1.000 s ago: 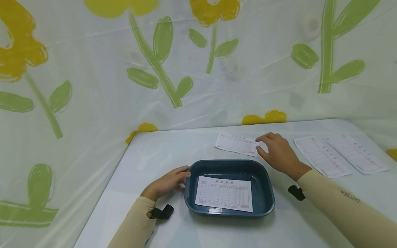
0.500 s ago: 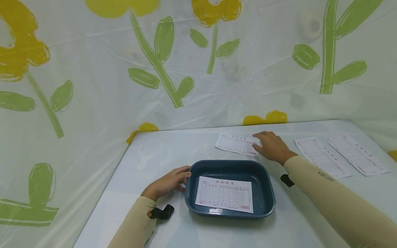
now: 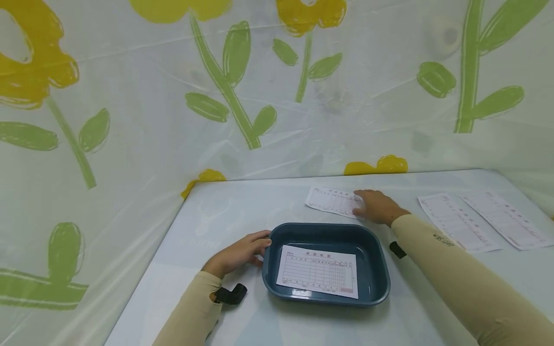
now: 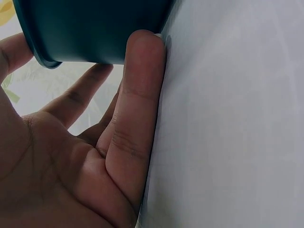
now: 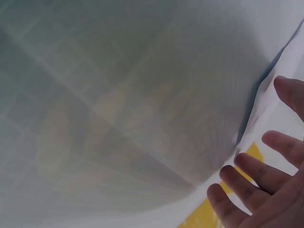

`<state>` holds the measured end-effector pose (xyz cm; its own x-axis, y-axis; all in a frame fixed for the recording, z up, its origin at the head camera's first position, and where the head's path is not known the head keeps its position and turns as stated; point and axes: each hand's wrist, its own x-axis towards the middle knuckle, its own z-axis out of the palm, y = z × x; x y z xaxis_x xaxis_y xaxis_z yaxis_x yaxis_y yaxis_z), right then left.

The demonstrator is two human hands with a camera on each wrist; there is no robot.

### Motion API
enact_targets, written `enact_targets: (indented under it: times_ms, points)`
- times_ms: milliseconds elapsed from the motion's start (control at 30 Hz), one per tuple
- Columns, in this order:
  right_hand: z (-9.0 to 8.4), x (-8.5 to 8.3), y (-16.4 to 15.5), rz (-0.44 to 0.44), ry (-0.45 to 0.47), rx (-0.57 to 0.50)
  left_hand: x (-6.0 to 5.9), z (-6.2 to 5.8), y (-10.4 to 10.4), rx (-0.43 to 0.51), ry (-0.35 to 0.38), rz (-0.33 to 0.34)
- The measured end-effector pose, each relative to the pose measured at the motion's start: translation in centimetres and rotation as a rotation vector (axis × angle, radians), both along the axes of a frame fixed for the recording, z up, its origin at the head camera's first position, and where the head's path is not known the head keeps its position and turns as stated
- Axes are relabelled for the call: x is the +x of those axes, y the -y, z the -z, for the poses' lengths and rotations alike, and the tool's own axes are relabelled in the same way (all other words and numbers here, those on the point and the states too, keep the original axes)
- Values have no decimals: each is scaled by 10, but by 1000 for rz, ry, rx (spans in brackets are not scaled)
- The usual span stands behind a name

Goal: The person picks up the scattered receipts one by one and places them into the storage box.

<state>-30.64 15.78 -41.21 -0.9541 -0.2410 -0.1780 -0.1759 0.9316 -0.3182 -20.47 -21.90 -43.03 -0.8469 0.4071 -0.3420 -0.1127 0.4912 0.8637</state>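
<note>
A dark blue plastic tray [image 3: 326, 303] stands on the table, with a printed paper form [image 3: 318, 271] lying inside it. My left hand [image 3: 238, 254] touches the tray's left end; the left wrist view shows fairly straight fingers [image 4: 137, 95] against the tray's outer wall [image 4: 90, 28] and the thumb at its rim. Beyond the tray, another printed form [image 3: 331, 201] lies on the table. Over its right end is my right hand [image 3: 378, 206], covering that corner. In the right wrist view its fingers [image 5: 270, 175] are spread apart, with the form's edge beside the thumb.
Two more printed forms, one [image 3: 456, 223] beside the other [image 3: 506, 218], lie on the right of the white table [image 3: 242, 202]. A flower-patterned sheet [image 3: 151, 120] hangs behind the table and along its left side.
My right hand has moved left and lowered over the right end of the far form. The left hand stays at the tray. The head view has shifted slightly.
</note>
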Motion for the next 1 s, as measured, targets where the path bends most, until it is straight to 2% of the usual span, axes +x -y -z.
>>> enact_targets:
  times_ms: [167,533,833,1000]
  points:
    - [4,0,0,-3,-5,20,0,-1,-1,-7,-4,1]
    - [1,-1,4,2,-89,67,-3,1,0,16,-2,33]
    - [2,-6,2,58,9,-94,-2,2,1,19,-2,31]
    - [0,-6,0,87,39,-142,-2,2,2,25,-4,32]
